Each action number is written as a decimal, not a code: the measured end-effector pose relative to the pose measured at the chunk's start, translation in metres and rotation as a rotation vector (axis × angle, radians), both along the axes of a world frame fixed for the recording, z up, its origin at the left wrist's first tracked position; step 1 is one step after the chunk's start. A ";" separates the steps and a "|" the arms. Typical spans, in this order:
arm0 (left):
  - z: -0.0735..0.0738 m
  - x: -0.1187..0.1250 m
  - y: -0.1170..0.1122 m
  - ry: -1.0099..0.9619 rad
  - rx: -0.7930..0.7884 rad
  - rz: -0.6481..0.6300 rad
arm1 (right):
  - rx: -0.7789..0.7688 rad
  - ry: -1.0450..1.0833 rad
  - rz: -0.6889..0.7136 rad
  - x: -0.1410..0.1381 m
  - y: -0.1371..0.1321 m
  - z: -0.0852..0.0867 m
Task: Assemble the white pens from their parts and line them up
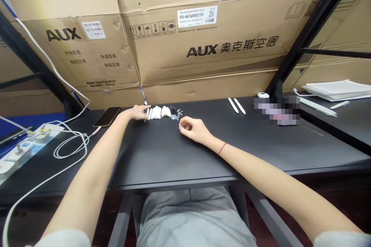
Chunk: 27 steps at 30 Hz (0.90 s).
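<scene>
My left hand (pixel 136 112) lies on the black desk (pixel 174 154), its fingers extended and touching the left end of a tight row of white cylindrical pen parts (pixel 156 112). To the right of that row lie several thin black pen refills (pixel 173 112) and a few tiny metal pieces (pixel 179 113). My right hand (pixel 191 127) rests just below those pieces with its fingers curled closed. Nothing shows in its fingers. Two whole white pens (pixel 236 105) lie farther right.
A smartphone (pixel 106 117) lies left of my left forearm. Beyond it are a white power strip (pixel 31 142) and looped white cables (pixel 71 144). A pixelated object (pixel 276 110) and a paper stack (pixel 339 89) stand right. Large AUX cardboard boxes (pixel 197 34) rise behind.
</scene>
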<state>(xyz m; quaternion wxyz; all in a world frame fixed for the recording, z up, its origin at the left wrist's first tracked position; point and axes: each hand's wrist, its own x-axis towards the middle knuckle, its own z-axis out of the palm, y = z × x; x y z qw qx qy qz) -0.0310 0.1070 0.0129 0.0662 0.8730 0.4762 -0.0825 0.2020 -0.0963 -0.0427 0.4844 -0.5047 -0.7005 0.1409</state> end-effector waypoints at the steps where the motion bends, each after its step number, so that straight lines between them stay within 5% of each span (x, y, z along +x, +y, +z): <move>1: 0.000 0.000 0.000 -0.006 0.006 -0.008 | -0.001 -0.001 -0.001 0.000 0.000 0.000; 19: 0.001 -0.002 -0.007 -0.004 0.077 -0.049 | -0.028 -0.009 0.000 0.000 0.000 -0.001; 23: 0.005 -0.009 -0.012 -0.151 0.113 -0.028 | -0.032 0.002 -0.001 0.000 -0.001 0.001; 27: 0.009 -0.002 -0.042 -0.511 0.100 -0.121 | -0.002 0.125 0.033 -0.003 0.001 0.009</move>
